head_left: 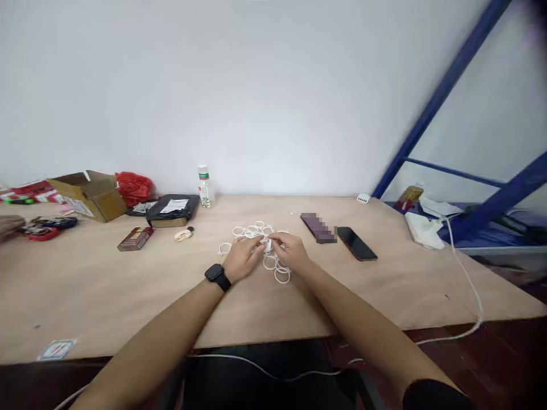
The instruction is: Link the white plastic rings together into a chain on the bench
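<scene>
Several thin white loops (282, 276), which look like closed cable ties, lie in a loose pile on the table. My left hand (243, 257), with a black watch on its wrist, comes in from the left with thumb and fingertips drawn together. Opposite it, my right hand (293, 250) pinches from the right. Between the fingertips of both hands is a small white loop (268, 246), seen nearly edge-on. Fingers partly cover it and some of the pile. One single loop (224, 249) rests just left of my left hand.
Right of the pile lie a dark purple pouch (316, 226) and a black phone (358, 244). Leftward are a coiled beige strap (183, 234), a brown-red box (135, 239), a black parcel (173, 208) and an open carton (92, 196). A spray can (204, 187) stands by the wall.
</scene>
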### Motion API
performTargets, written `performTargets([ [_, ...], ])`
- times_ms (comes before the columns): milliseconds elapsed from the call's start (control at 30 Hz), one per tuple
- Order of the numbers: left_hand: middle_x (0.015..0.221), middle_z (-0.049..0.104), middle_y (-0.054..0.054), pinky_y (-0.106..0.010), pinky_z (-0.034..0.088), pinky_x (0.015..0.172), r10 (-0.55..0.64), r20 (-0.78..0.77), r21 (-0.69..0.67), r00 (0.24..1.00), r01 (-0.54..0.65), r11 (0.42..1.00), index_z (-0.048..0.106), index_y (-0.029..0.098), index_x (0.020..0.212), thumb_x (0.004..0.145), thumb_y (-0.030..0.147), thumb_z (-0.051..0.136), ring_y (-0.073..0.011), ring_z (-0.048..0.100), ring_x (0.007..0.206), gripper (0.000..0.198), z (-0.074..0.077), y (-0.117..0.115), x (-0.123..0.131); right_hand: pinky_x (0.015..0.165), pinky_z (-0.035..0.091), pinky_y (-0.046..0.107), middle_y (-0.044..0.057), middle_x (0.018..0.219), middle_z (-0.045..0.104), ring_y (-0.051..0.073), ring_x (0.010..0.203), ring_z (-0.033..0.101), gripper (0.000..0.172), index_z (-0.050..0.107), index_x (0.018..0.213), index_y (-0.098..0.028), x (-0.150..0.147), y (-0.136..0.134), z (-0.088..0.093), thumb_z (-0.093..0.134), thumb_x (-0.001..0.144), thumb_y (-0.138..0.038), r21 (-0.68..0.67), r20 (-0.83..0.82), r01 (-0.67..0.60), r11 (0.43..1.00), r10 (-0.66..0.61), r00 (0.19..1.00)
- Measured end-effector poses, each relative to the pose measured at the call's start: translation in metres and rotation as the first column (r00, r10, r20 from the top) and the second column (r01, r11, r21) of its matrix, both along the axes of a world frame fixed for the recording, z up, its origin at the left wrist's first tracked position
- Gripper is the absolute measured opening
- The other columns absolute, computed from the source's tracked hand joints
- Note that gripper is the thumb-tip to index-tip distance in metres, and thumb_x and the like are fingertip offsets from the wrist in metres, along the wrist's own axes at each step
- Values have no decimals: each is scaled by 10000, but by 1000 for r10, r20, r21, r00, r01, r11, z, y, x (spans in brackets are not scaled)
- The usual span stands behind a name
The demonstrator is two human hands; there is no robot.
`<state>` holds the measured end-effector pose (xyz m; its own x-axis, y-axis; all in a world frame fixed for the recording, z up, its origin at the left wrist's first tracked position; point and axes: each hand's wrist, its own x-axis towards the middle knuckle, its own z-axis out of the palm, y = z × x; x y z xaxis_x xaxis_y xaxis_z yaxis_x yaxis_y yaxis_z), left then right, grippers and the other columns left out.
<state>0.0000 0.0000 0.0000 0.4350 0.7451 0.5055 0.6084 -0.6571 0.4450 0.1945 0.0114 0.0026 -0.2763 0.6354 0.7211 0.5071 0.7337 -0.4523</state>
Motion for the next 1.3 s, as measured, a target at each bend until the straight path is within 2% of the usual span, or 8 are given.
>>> performTargets([
  [167, 1100, 702, -84, -395, 453, 923, -13, 26, 13, 1000, 12, 1000, 555, 193, 1266, 963, 356, 432, -229, 646, 1003, 366, -2, 0, 0, 778, 531, 275, 31, 924, 747, 156, 827, 693, 237, 719, 962, -229, -5, -6, 4, 526, 848, -154, -39, 31, -85, 996, 86, 996],
  [367, 1098, 698, -91, -400, 466, 923, 35, 108, 32, 994, -38, 999, 550, 187, 1274, 955, 356, 463, -227, 642, 1012, 371, -3, -2, 0, 673, 531, 254, 27, 824, 740, 149, 715, 678, 140, 718, 873, -221, -10, -11, 7, 587, 831, -193, -183, -11, -94, 979, 94, 996],
  [433, 1075, 703, -82, -389, 473, 905, 30, 113, 48, 993, -36, 998, 556, 194, 1268, 948, 345, 486, -220, 645, 992, 361, -3, 0, -1, 657, 532, 249, 27, 840, 736, 144, 707, 678, 166, 690, 959, -214, -10, -12, 6, 595, 822, -202, -235, -64, -107, 966, 95, 993],
  [500, 1036, 710, -70, -374, 481, 875, 18, 113, 74, 993, -27, 997, 581, 202, 1234, 937, 330, 515, -210, 649, 953, 330, -3, 2, -1, 644, 531, 245, 23, 851, 734, 136, 684, 672, 297, 634, 1106, -211, -10, -12, 5, 606, 810, -208, -274, -95, -126, 954, 103, 990],
  [600, 981, 716, -57, -354, 484, 835, 16, 133, 131, 991, -33, 991, 646, 207, 1112, 910, 323, 570, -199, 646, 902, 245, -3, 5, -3, 647, 532, 243, 13, 850, 736, 126, 667, 669, 390, 593, 1203, -220, -10, -12, 4, 600, 813, -208, -306, -69, -137, 942, 121, 990],
  [967, 902, 736, -35, -354, 476, 810, 17, 129, 160, 991, -38, 986, 699, 220, 905, 899, 308, 595, -190, 659, 859, 137, -1, 4, -6, 718, 586, 311, 52, 896, 747, 195, 811, 717, 197, 694, 1011, -216, -9, -11, 3, 602, 844, -267, -325, -103, -159, 932, 132, 986],
  [1167, 958, 710, -60, -365, 496, 825, 88, 166, 136, 982, -112, 984, 641, 202, 1096, 868, 354, 628, -205, 645, 900, 274, -1, 4, -5, 710, 574, 304, 55, 864, 730, 183, 783, 702, 163, 675, 956, -194, -5, -9, 4, 623, 825, -277, -336, -165, -171, 926, 121, 979],
  [1300, 1031, 701, -73, -376, 501, 864, 95, 148, 89, 984, -109, 990, 606, 200, 1190, 909, 311, 551, -203, 648, 927, 307, -1, 4, -5, 713, 559, 280, 43, 885, 724, 171, 818, 691, 139, 675, 939, -201, -2, -12, 11, 599, 834, -251, -340, -111, -198, 920, 170, 979],
])
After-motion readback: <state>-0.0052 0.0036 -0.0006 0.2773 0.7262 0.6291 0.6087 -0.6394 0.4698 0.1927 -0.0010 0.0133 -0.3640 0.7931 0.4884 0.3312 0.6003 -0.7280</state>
